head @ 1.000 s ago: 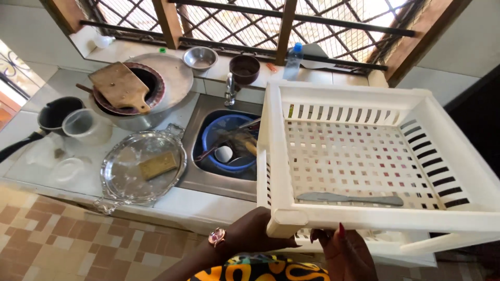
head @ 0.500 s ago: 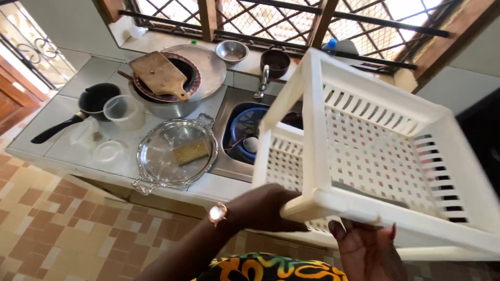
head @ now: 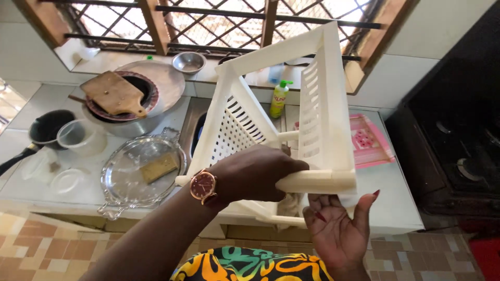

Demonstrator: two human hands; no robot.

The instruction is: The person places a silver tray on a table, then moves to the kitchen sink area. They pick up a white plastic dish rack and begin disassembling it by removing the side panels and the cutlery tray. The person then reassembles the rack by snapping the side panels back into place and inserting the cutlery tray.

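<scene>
Overhead, looking down: a white plastic dish rack [head: 291, 104] is held tipped up on edge above the counter [head: 396, 198], its slotted floor facing left and one slotted side wall facing the camera. Left hand [head: 255, 174], with a round watch [head: 203, 186] on the wrist, is clamped over the rack's lower rail, fingers curled round it. Right hand [head: 338, 229] sits under the rail's right end, palm up, fingers spread and apart; fingertips touch the underside but do not close on it.

Behind the rack, mostly hidden, is the sink [head: 195, 135]. A green and yellow soap bottle [head: 279, 99] stands upright beyond the rack, seen through its open frame. A pink tray [head: 370, 140] lies flat on the counter to the right of the rack.

Left side of counter: glass dish [head: 130, 182] with a yellowish sponge [head: 159, 167] lying in it; clear plastic tub [head: 80, 138] just beside a dark pan [head: 47, 130]. Further back, a wooden cutting board [head: 114, 93] rests across a large metal basin [head: 156, 96]. Small steel bowl [head: 188, 62] on the window ledge. Dark stove [head: 458, 145] at far right.
</scene>
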